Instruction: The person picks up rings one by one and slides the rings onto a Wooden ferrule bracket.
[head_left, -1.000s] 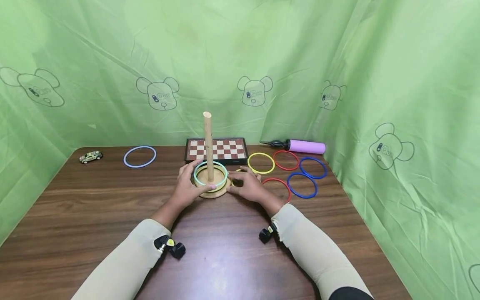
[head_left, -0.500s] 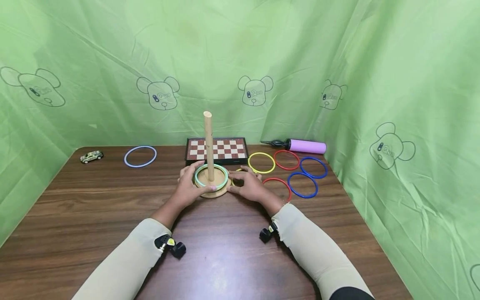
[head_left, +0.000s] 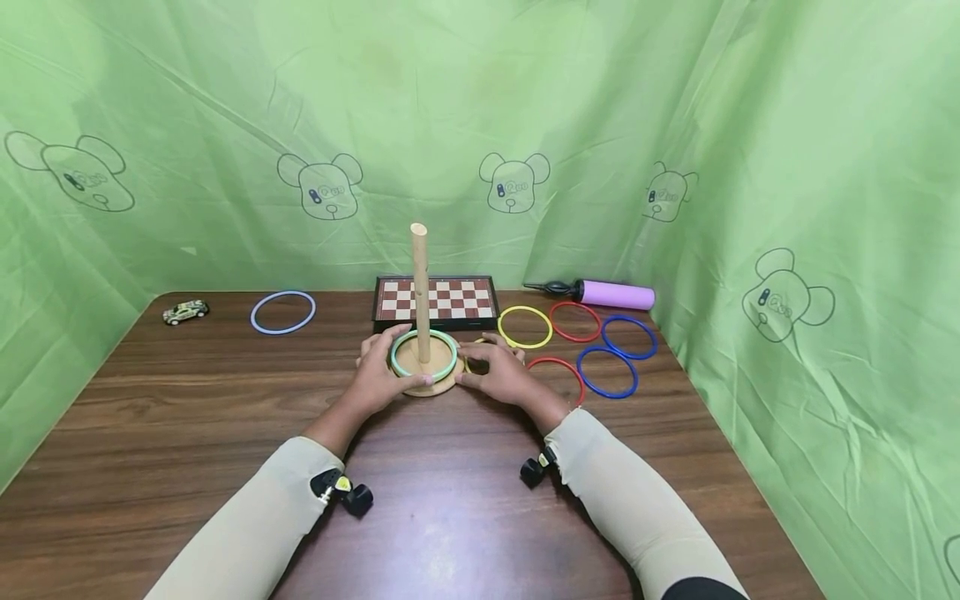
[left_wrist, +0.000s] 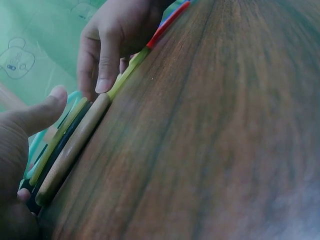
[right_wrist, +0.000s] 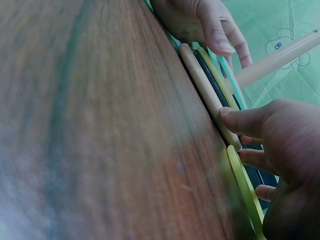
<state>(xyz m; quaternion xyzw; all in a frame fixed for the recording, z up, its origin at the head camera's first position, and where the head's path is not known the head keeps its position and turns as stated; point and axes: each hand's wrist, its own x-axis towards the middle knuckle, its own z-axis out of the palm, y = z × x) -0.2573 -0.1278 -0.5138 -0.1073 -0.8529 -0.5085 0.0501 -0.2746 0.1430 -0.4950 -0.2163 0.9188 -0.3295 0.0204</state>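
Observation:
A wooden ring-toss stand has an upright peg (head_left: 422,292) on a round base (head_left: 435,387). A mint-green ring (head_left: 452,367) circles the foot of the peg. In the right wrist view a yellow ring (right_wrist: 218,72) and a dark ring (right_wrist: 212,75) lie beneath it, stacked over the base. My left hand (head_left: 377,375) holds the mint ring from the left, its thumb at the front and its fingers around the far left side. My right hand (head_left: 498,372) grips the right edge of the base with thumb and fingertips, above another yellow ring (right_wrist: 245,185) on the table.
A checkered board (head_left: 465,300) lies behind the stand. To the right are a yellow ring (head_left: 551,327), red rings (head_left: 582,383), blue rings (head_left: 636,383) and a purple hand pump (head_left: 617,294). A light blue ring (head_left: 283,332) and a toy car (head_left: 186,312) lie at the left.
The mint ring has come down a little around the peg, covering more of the yellow ring below it. My left hand has lowered slightly; my right hand has stayed on the base.

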